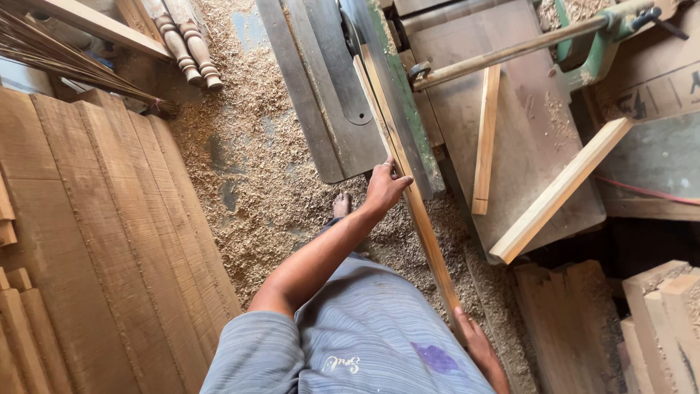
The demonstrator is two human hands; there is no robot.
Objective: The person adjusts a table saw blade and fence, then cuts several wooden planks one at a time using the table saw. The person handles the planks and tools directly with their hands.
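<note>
Left hand [384, 186] pinching the strip [408, 182] at the saw table's [321, 95] near edge, right hand [477, 346] closed on its near end by my hip: I keep it flat against the fence [397, 87], feed steady, fingers off the blade line.

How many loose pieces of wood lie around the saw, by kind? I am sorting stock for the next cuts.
Long strip held by the left hand and right hand: 1
Pale battens on the saw table: 2
Turned spindles: 2
Total: 5
</note>
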